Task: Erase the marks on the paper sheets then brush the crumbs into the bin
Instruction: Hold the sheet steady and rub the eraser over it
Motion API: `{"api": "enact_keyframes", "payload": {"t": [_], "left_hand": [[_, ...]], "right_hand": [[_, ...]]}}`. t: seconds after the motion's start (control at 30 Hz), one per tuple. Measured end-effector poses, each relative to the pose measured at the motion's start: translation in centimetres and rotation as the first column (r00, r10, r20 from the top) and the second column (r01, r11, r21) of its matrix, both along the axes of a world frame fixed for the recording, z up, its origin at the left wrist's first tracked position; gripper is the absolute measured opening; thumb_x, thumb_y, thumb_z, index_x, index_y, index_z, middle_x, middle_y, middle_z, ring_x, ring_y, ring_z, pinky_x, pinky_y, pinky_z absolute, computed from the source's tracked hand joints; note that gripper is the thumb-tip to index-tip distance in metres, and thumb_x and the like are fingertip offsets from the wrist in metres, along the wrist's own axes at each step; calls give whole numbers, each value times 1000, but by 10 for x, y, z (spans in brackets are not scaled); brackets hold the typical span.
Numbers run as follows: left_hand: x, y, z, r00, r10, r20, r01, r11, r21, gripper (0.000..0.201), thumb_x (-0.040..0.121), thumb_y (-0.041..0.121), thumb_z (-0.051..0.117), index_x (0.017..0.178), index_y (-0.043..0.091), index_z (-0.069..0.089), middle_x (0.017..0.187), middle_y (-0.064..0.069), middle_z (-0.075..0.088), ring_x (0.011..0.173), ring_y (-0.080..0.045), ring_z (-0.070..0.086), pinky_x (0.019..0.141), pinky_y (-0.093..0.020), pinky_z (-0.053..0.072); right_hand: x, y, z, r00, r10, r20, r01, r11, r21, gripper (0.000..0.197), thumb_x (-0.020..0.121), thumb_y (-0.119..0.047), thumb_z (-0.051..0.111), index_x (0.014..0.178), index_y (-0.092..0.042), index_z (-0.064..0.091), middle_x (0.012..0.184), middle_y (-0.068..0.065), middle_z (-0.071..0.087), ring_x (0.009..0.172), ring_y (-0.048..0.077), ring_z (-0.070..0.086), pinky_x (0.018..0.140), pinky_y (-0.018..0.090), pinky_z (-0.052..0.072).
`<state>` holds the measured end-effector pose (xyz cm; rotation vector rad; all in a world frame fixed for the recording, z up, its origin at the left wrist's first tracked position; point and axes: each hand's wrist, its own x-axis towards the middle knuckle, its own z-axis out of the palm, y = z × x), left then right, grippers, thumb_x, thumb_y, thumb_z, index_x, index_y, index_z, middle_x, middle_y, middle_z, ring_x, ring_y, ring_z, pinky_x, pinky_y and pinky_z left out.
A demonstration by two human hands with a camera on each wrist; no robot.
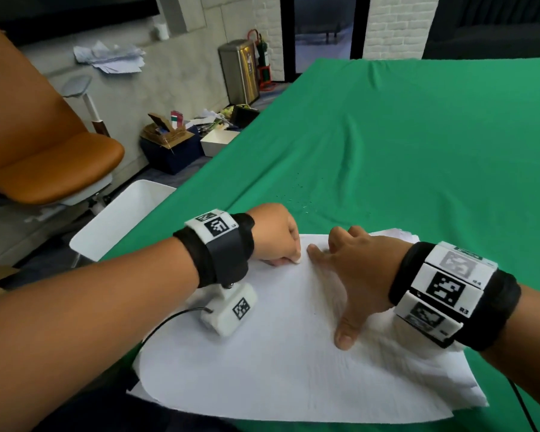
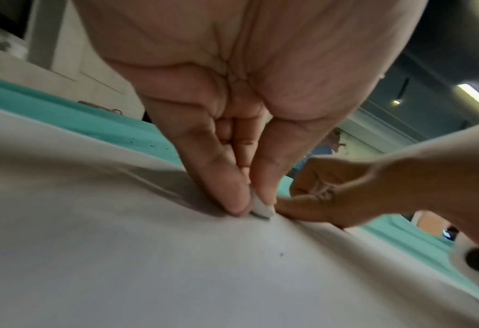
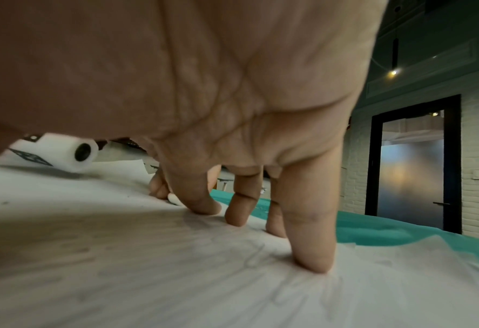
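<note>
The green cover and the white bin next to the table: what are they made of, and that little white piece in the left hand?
Cover: looks like matte woven cloth; it lies in soft wrinkles.
Bin: probably smooth plastic; thin, even white walls, though partly hidden.
White piece: likely a rubber eraser, dull and rounded, pinched by the left hand against the paper.

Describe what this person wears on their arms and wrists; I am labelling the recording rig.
Both forearms are bare, with no sleeves. The left wrist band is black with white plates printed with black square codes; under it hangs a white camera block bearing another code, with a thin black cable. The right wrist band is black too, with three coded white plates, two marked R3 and R4.
</note>
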<state>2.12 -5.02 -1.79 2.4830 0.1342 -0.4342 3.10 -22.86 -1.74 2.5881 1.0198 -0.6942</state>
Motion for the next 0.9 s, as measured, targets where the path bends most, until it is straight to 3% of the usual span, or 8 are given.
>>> {"api": "enact_keyframes", "payload": {"t": [0.1, 0.17, 0.27, 0.33, 0.43, 0.53, 0.77, 0.9], "left_hand": [[-4, 0, -7, 1000, 3, 22, -3, 1000, 0, 5, 83, 9, 76, 79, 7, 78, 72, -11, 76, 70, -27, 76, 71, -33, 65], [-21, -1, -11, 999, -43, 15, 43, 999, 16, 6, 83, 12, 73, 79, 12, 77, 67, -4, 75, 64, -20, 74, 66, -28, 62], [-36, -4, -13, 993, -109, -48, 110, 994, 26, 3, 82, 16, 74, 80, 17, 76, 65, 4, 74, 57, -8, 66, 69, -29, 62], [-26, -4, -10, 998, -21, -67, 16, 997, -73, 2, 82, 11, 77, 83, 9, 78, 75, -8, 77, 67, -19, 74, 72, -33, 64], [-2, 0, -7, 993, 113, -21, -115, 988, -103, 11, 83, 7, 77, 89, -2, 77, 83, -19, 77, 80, -35, 77, 78, -46, 64], [7, -3, -6, 989, 144, 8, -142, 982, -123, 11, 86, 5, 75, 91, -4, 76, 83, -19, 77, 76, -33, 76, 78, -48, 64], [-14, -6, -18, 1000, -6, -18, 5, 998, -62, 5, 81, 9, 74, 79, 7, 78, 73, -12, 76, 73, -29, 76, 74, -39, 65], [7, -1, -11, 993, 115, 27, -112, 989, -93, 7, 80, 9, 77, 83, 2, 78, 77, -16, 77, 79, -34, 77, 76, -45, 65]], "right_hand": [[0, -1, 0, 1000, -14, -10, 14, 1000, 1, 155, 39, -87, 81, 162, -30, 7, 133, 2, 33, 122, 29, 37, 99, 52, 50], [0, -1, 0, 1000, -13, -6, 13, 1000, 9, 154, 38, -86, 82, 161, -30, 9, 132, 2, 34, 122, 29, 37, 99, 52, 50], [0, -1, 1, 1000, -21, 2, 21, 1000, 8, 155, 37, -85, 83, 161, -28, 10, 130, 2, 35, 120, 28, 38, 98, 52, 51], [0, -2, 1, 1000, -14, 3, 14, 1000, 0, 156, 38, -86, 82, 162, -27, 8, 131, 3, 34, 121, 28, 38, 99, 51, 50], [-2, -2, 2, 1000, -8, 0, 8, 1000, -8, 155, 41, -87, 81, 162, -27, 5, 135, 3, 33, 123, 29, 37, 102, 52, 49], [-2, -2, 2, 1000, -16, -7, 16, 1000, -6, 155, 42, -85, 82, 163, -28, 4, 137, 4, 31, 126, 29, 36, 104, 52, 48], [0, -2, 0, 1000, -9, 1, 9, 1000, -4, 154, 41, -85, 83, 162, -28, 6, 136, 5, 33, 124, 30, 37, 103, 52, 48], [-1, -3, 0, 1000, -3, -5, 3, 1000, 4, 156, 41, -86, 82, 162, -27, 3, 136, 4, 32, 124, 29, 37, 103, 51, 48]]}}
